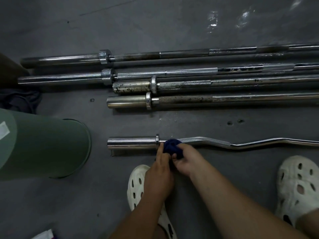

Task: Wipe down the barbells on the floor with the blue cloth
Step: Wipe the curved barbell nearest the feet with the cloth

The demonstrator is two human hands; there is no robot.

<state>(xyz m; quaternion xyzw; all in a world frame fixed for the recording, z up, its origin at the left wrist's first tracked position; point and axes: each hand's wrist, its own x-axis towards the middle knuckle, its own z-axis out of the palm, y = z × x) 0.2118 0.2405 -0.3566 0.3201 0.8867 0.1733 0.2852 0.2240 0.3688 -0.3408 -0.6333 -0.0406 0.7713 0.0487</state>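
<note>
**Cloth bunched on the curl bar, hard by the collar**

Blue cloth (171, 147) sits wadded over the thin shaft of the curl bar (203, 141), touching the collar (157, 140) where the thick sleeve (131, 143) ends. The bar lies flat on the floor (241, 169), nearest the person, so both arms reach it from a crouch.

The right grip (186, 161) has its fingers curled round the cloth from the near side. Bunching the fabric this way probably lets it wrap the narrow shaft instead of skimming over the top. The left grip (160, 167) holds nothing that shows. Its fingers lie fairly straight against the cloth's left edge at the collar, seemingly to press fabric into that corner and steady the wad. The thumb is hidden, so a pinch cannot be ruled out.

Four straight barbells (189, 99) lie side by side farther off, parallel to the curl bar and well apart from it. Several show dark speckling along their shafts and one sleeve. I judge they still need wiping, with the work now at the curl bar's left end.

White clogs (138, 183) stand just behind the bar, one under each forearm.
</note>
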